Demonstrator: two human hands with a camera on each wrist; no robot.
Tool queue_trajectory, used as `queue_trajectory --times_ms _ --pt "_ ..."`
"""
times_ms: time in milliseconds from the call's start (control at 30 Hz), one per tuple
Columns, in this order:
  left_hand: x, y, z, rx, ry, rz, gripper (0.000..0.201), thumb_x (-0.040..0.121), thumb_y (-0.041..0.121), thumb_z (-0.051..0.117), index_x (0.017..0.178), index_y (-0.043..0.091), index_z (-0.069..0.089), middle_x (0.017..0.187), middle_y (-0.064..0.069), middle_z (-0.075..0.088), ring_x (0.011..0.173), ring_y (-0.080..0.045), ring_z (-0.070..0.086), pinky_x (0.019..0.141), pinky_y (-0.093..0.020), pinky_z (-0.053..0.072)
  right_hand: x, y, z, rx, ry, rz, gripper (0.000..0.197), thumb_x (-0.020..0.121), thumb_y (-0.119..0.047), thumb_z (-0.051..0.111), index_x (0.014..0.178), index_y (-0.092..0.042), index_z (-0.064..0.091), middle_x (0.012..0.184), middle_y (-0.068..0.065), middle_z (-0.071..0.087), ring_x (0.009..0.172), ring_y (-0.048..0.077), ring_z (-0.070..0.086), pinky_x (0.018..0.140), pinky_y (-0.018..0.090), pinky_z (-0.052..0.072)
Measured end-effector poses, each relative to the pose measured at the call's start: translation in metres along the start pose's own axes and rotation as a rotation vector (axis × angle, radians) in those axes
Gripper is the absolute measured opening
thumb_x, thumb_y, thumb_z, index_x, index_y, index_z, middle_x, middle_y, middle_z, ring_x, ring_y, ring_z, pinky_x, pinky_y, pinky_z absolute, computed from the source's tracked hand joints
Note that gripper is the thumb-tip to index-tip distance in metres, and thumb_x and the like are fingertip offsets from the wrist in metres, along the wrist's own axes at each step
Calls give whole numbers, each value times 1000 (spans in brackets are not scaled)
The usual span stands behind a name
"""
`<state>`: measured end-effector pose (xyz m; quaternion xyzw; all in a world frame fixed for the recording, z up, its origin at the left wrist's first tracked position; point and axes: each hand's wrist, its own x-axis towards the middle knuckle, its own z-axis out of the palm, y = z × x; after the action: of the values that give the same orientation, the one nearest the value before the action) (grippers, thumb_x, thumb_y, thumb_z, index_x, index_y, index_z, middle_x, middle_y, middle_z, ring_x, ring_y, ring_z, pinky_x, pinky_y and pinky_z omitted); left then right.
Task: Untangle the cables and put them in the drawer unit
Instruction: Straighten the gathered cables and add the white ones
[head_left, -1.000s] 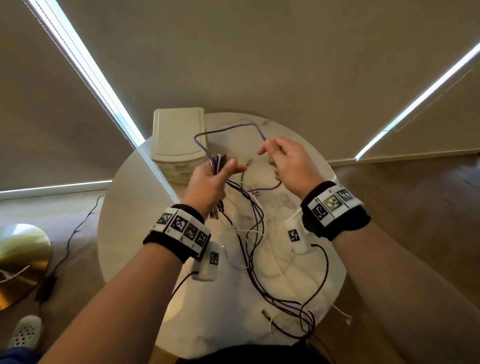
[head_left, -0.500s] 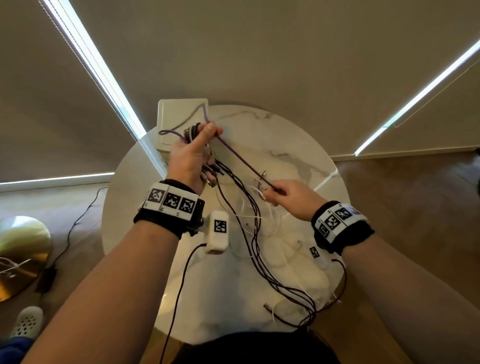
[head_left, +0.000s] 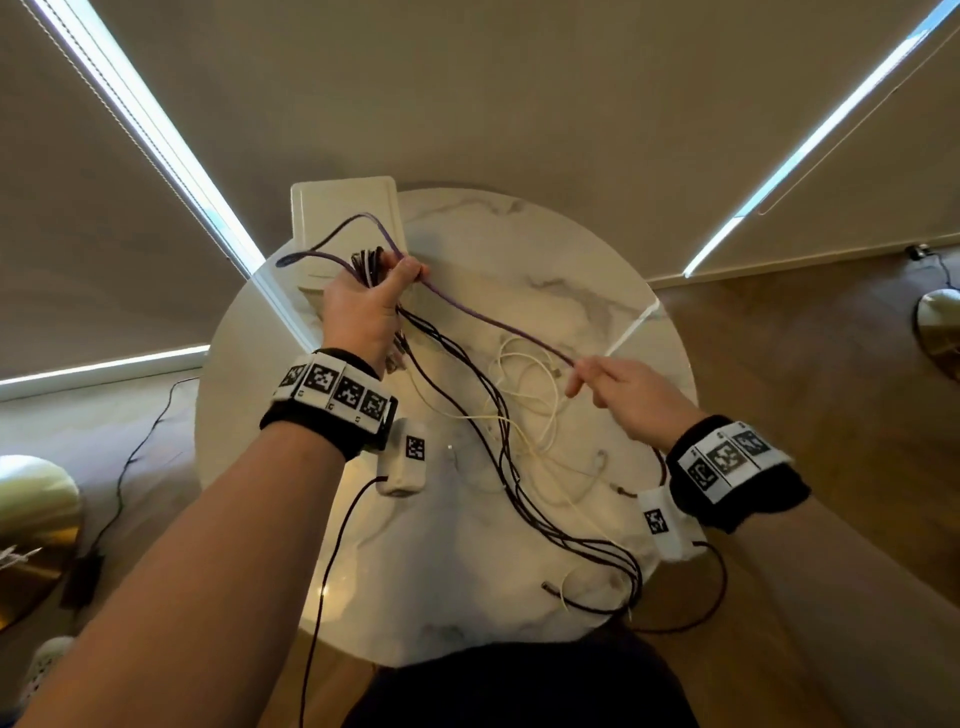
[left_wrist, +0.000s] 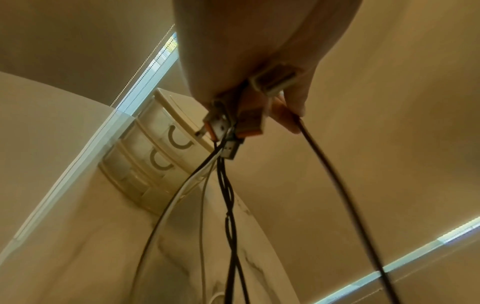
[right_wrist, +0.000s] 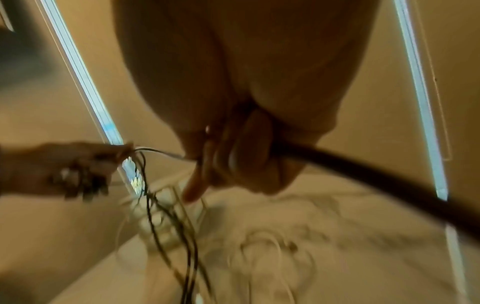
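My left hand (head_left: 371, 306) is raised over the table's far left and grips a bunch of cable ends, their USB plugs (left_wrist: 233, 123) hanging below the fist. A purple cable (head_left: 488, 317) runs taut from that fist down to my right hand (head_left: 613, 384), which pinches it over the table's right side. Its other end loops above the cream drawer unit (head_left: 343, 208). Dark cables (head_left: 519, 467) trail from the left fist to the near table edge. White cables (head_left: 530, 395) lie loosely coiled in the middle. The drawer unit (left_wrist: 155, 156) shows closed drawers with curved handles.
The round marble table (head_left: 571, 270) stands against drawn blinds. A brass lamp base (head_left: 31, 530) and a black floor cord (head_left: 130, 457) lie on the floor at the left. Another brass base (head_left: 940, 327) sits at the far right. Wrist camera leads hang off both arms.
My right hand has drawn the purple cable down and to the right, pulling it straight. The left hand lifted the bundle toward the drawer unit, and the purple loop there has shrunk.
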<state>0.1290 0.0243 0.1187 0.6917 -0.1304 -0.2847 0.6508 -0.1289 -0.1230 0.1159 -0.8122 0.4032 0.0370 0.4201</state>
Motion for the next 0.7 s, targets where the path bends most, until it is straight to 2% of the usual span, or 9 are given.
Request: queue_trajectory --times_ms 133,200,233,300,400,500,567,633,700 --pt "4 1 1 320 -78 27 38 100 48 62 92 14 77 84 2 80 76 -2 73 77 -22 53 -16 40 56 -266 -545 232 44 105 -44 43 89 -16 73 75 1 53 59 16 47 54 23 40" --pt "4 4 1 386 -70 -34 45 102 53 56 92 13 75 79 1 77 74 -9 72 71 -21 50 -23 60 84 -595 -752 249 43 105 -39 45 100 -7 74 78 4 57 66 19 51 65 29 48" --pt "4 5 -1 417 -76 -52 48 103 54 53 93 12 74 78 2 74 69 -11 68 69 -24 50 -24 68 93 -726 -775 257 46 103 -42 47 106 -4 72 86 7 60 74 23 54 73 31 50" --pt "1 11 -6 435 -138 -103 57 102 60 47 95 10 71 73 1 63 60 -13 55 64 -32 49 -18 71 94 -824 -679 277 50 99 -49 51 111 -4 68 101 12 64 88 27 58 78 32 46" --pt "-4 23 -10 408 -236 -180 66 101 71 32 87 15 66 66 5 51 53 -11 43 55 -29 42 5 41 67 -761 -373 244 48 97 -55 52 106 -10 69 110 12 70 96 29 64 77 31 44" --pt "-11 36 -9 362 -355 -203 59 106 61 33 80 17 63 60 8 49 49 -10 41 54 -28 39 27 -11 30 -534 -92 96 50 94 -58 60 119 -15 67 115 9 70 103 27 66 87 36 52" --pt "-15 42 -8 383 -457 -193 54 107 56 37 79 17 62 58 7 46 49 -12 39 54 -29 38 36 -51 13 -208 -53 -88 75 85 -58 72 146 -21 47 135 7 60 116 23 61 101 39 49" --pt "-19 46 -4 375 -549 -184 52 106 55 41 76 17 61 56 6 43 47 -14 36 51 -31 34 46 -86 1 -41 -65 -307 107 75 -55 84 159 -32 22 158 5 36 138 20 43 114 37 34" --pt "-23 52 0 324 -607 -181 50 104 56 45 73 20 61 55 3 42 47 -18 34 51 -32 30 57 -113 -1 -65 -124 -487 102 75 -44 87 157 -35 26 163 4 26 149 22 29 119 39 24"
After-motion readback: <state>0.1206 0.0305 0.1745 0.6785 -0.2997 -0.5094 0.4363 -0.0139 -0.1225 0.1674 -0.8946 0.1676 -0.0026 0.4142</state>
